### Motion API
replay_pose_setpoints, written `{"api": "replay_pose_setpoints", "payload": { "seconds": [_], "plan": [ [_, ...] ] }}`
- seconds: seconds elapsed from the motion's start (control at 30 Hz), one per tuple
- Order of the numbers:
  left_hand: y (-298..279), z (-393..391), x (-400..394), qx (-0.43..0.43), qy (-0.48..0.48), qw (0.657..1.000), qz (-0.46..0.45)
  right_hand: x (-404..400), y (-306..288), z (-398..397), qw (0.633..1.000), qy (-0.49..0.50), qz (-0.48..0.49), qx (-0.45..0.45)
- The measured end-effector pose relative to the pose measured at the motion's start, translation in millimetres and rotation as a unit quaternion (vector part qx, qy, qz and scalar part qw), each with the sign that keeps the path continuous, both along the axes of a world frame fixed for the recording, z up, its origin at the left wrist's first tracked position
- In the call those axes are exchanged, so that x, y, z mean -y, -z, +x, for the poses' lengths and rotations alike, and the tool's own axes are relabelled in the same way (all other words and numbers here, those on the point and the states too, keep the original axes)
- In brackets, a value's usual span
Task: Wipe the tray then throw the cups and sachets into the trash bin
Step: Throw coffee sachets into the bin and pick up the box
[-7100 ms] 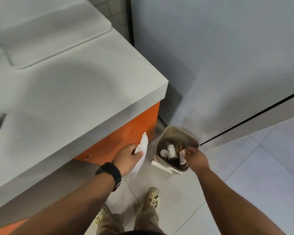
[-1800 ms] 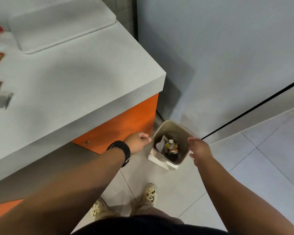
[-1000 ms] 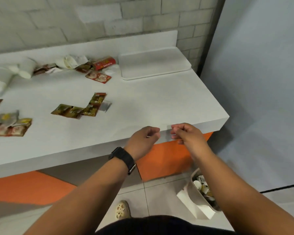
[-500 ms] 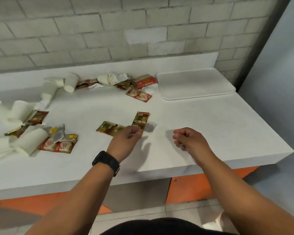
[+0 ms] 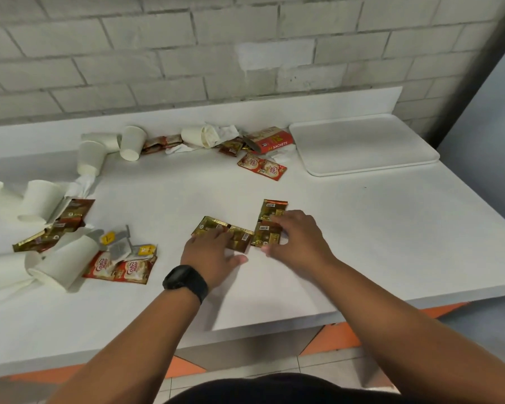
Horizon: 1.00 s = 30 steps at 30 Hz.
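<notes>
A strip of gold-brown sachets (image 5: 236,239) lies in the middle of the white counter (image 5: 376,228), joined to a second strip of sachets (image 5: 270,209) running away from me. My left hand (image 5: 213,255) rests on the left strip with the thumb spread out. My right hand (image 5: 299,240) has fingers curled over the second strip, thumb at its near edge. The white tray (image 5: 362,144) sits bare at the back right. Several white paper cups (image 5: 131,142) lie tipped over at the back and left. The trash bin is out of view.
Red Coffee mate sachets (image 5: 120,269), tea bags (image 5: 123,246) and a tipped cup (image 5: 64,260) lie at the left. A red sachet box (image 5: 271,141), crumpled tissue (image 5: 222,132) and more sachets (image 5: 263,169) sit beside the tray. A brick wall stands behind the counter.
I have turned from the floor bin up to the counter. Both hands, empty half a second ago, have reached forward and come down onto the gold-brown sachets.
</notes>
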<state>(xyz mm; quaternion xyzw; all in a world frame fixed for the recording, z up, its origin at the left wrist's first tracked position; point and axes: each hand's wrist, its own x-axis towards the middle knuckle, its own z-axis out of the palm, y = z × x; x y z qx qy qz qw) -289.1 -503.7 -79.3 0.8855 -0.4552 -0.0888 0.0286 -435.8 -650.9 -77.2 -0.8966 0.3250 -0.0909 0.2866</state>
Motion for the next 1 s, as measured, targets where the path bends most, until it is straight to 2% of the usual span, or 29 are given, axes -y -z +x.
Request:
{"api": "replay_pose_setpoints", "payload": {
  "seconds": [0.13,0.23,0.37,0.47,0.63,0.8,1.0],
  "plan": [
    [0,7,2,0.012,0.011,1.000,-0.020,-1,8,14,0.994,-0.034,-0.063,-0.083],
    [0,13,5,0.030,0.017,0.999,-0.030,8,13,12,0.995,-0.026,-0.075,-0.058],
    [3,19,8,0.054,0.018,0.998,-0.041,19,21,-2,0.979,-0.049,-0.192,-0.058],
    [2,22,8,0.048,0.014,0.997,-0.055,25,27,-14,0.973,-0.047,-0.225,-0.030],
    [-5,9,14,0.006,-0.013,0.995,-0.097,29,26,-31,0.985,-0.008,-0.167,0.031],
    [-11,-24,32,-0.034,-0.015,0.988,-0.153,30,14,-55,0.994,0.040,-0.090,0.046],
    [-13,-60,42,-0.077,-0.068,0.970,-0.220,35,-21,-42,0.992,-0.020,-0.089,0.088]
  ]
}}
